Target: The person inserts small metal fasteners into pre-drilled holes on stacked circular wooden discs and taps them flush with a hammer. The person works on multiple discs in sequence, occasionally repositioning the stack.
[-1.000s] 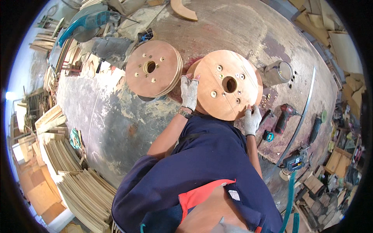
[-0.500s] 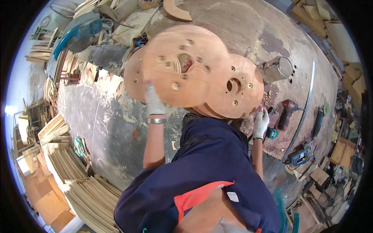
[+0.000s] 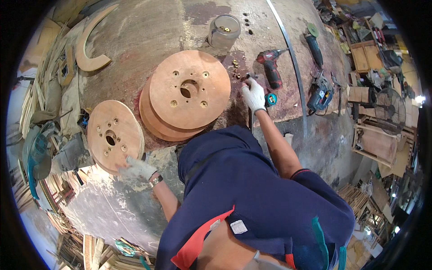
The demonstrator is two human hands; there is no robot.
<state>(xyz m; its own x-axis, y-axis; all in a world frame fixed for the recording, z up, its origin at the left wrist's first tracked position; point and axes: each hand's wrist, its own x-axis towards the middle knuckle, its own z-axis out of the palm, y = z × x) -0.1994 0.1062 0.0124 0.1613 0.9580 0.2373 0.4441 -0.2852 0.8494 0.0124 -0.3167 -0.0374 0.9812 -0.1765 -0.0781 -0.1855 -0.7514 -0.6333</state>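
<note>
I can't read the grip of my blurred left hand (image 3: pixel 138 169), just beside the thin disc stack (image 3: pixel 122 134); my right hand (image 3: pixel 253 95) curls at a small dark piece (image 3: pixel 253 75), hold unclear. The wooden spool (image 3: pixel 191 109) sits between. I judge this a pick-up step, calling for a secure right-hand pinch.

Wooden disc (image 3: pixel 122 135), in mid-air half a second ago, now lies at left, left hand (image 3: pixel 140 169) blurred near its lower edge; right hand (image 3: pixel 254 95), earlier on its rim, now reaches a small dark piece (image 3: pixel 253 75).
</note>
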